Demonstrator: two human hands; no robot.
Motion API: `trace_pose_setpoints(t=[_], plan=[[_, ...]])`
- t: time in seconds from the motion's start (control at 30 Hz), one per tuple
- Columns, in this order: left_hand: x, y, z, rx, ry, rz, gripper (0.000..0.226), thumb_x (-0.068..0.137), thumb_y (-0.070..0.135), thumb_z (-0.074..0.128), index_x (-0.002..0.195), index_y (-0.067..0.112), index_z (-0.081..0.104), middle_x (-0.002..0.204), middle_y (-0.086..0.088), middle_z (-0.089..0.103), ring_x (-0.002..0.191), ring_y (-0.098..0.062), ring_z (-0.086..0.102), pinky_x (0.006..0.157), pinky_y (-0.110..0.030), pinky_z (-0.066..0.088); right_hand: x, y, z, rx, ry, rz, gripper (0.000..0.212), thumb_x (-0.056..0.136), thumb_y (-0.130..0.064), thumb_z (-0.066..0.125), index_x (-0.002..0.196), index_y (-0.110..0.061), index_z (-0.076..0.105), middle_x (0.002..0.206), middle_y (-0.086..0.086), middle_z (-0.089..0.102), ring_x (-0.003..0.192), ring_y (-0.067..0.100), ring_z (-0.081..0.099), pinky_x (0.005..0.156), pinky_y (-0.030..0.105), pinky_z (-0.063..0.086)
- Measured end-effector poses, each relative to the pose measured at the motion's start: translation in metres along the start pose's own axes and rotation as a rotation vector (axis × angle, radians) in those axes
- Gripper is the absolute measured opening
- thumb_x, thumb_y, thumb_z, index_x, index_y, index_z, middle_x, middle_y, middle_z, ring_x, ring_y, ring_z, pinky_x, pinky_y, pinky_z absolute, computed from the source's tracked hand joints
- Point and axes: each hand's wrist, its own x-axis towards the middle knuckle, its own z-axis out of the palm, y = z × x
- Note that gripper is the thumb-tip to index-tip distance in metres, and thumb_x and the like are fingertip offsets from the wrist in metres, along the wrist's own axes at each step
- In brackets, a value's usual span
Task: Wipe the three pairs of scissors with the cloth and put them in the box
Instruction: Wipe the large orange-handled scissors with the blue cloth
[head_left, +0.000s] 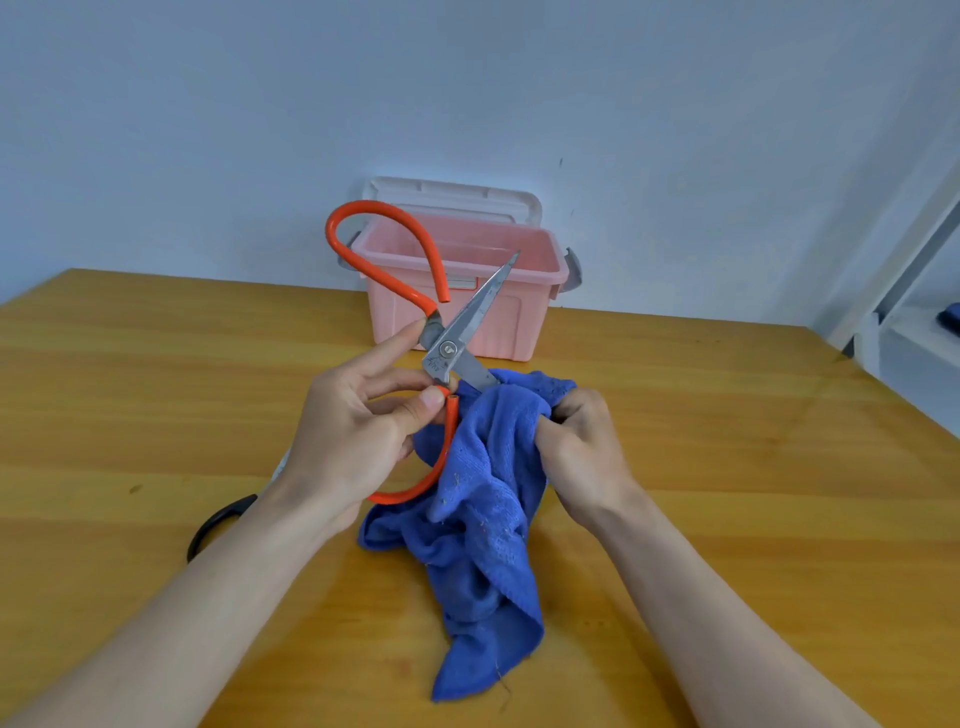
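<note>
My left hand (358, 426) pinches the orange-handled scissors (449, 343) near their pivot and holds them spread wide open above the table. One blade points up to the right, toward the pink box (395, 312). The other blade runs into the blue cloth (483, 499), which my right hand (576, 441) grips bunched around it. The cloth's tail hangs down onto the wooden table (727, 467). The open box stands at the back, its white lid (452, 197) leaning behind it. A black scissor handle (218, 522) peeks out from under my left forearm.
A pale wall rises right behind the box. At the far right a white frame or shelf (893, 291) stands past the table's edge.
</note>
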Motion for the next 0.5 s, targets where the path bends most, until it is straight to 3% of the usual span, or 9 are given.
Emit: trace_pose_setpoints(t=[0.07, 0.1, 0.27, 0.33, 0.37, 0.43, 0.5], plan=[[0.001, -0.001, -0.003, -0.002, 0.021, -0.002, 0.061, 0.085, -0.005, 0.066, 0.125, 0.039, 0.054, 0.084, 0.008, 0.075, 0.055, -0.008, 0.053, 0.041, -0.018, 0.034, 0.001, 0.001, -0.003, 0.008, 0.018, 0.002, 0.047, 0.069, 0.005, 0.04, 0.098, -0.004, 0.076, 0.057, -0.003, 0.046, 0.05, 0.012, 0.034, 0.046, 0.021, 0.027], [0.002, -0.001, -0.004, -0.005, 0.028, -0.004, 0.061, 0.085, -0.004, 0.067, 0.125, 0.039, 0.055, 0.087, 0.006, 0.076, 0.06, -0.011, 0.055, 0.041, -0.019, 0.034, 0.001, 0.0, -0.004, 0.009, 0.02, -0.003, 0.05, 0.067, 0.004, 0.04, 0.1, -0.007, 0.076, 0.055, -0.005, 0.043, 0.047, 0.011, 0.031, 0.045, 0.02, 0.025], [0.003, -0.001, -0.004, -0.015, 0.05, -0.002, 0.061, 0.086, -0.004, 0.065, 0.128, 0.039, 0.054, 0.091, 0.003, 0.075, 0.065, -0.009, 0.062, 0.041, -0.019, 0.034, -0.003, -0.008, 0.001, 0.022, 0.015, 0.009, 0.044, 0.065, 0.003, 0.041, 0.07, -0.025, 0.075, 0.051, -0.005, 0.038, 0.047, 0.009, 0.027, 0.046, 0.02, 0.022], [0.002, 0.0, -0.002, -0.016, 0.044, 0.013, 0.061, 0.087, -0.004, 0.065, 0.123, 0.044, 0.055, 0.089, 0.002, 0.075, 0.063, -0.008, 0.062, 0.041, -0.019, 0.033, -0.003, -0.007, 0.004, -0.014, 0.053, 0.033, 0.027, 0.065, -0.001, 0.043, 0.056, -0.012, 0.066, 0.05, 0.002, 0.031, 0.046, 0.013, 0.023, 0.047, 0.024, 0.018], [0.001, 0.0, -0.002, -0.016, 0.04, 0.022, 0.061, 0.087, -0.004, 0.065, 0.122, 0.045, 0.055, 0.088, 0.002, 0.074, 0.061, -0.007, 0.061, 0.041, -0.02, 0.033, -0.002, -0.005, 0.005, -0.027, 0.083, 0.049, 0.015, 0.063, -0.004, 0.045, 0.05, -0.003, 0.052, 0.049, 0.002, 0.028, 0.045, 0.014, 0.02, 0.046, 0.024, 0.017], [-0.001, 0.001, 0.0, -0.012, 0.028, 0.041, 0.062, 0.087, -0.004, 0.064, 0.121, 0.046, 0.054, 0.085, 0.002, 0.074, 0.055, -0.005, 0.057, 0.04, -0.02, 0.032, -0.002, -0.004, 0.008, -0.044, 0.154, 0.064, 0.023, 0.061, -0.008, 0.047, 0.047, -0.009, 0.029, 0.045, -0.002, 0.023, 0.043, 0.011, 0.017, 0.044, 0.022, 0.015], [-0.003, 0.0, 0.003, -0.006, 0.02, 0.059, 0.062, 0.087, -0.005, 0.064, 0.12, 0.046, 0.053, 0.082, 0.004, 0.073, 0.049, -0.004, 0.049, 0.04, -0.02, 0.033, -0.003, -0.005, 0.012, -0.036, 0.176, 0.048, 0.028, 0.062, -0.006, 0.048, 0.049, -0.013, 0.024, 0.045, -0.006, 0.021, 0.042, 0.008, 0.015, 0.042, 0.019, 0.015]])
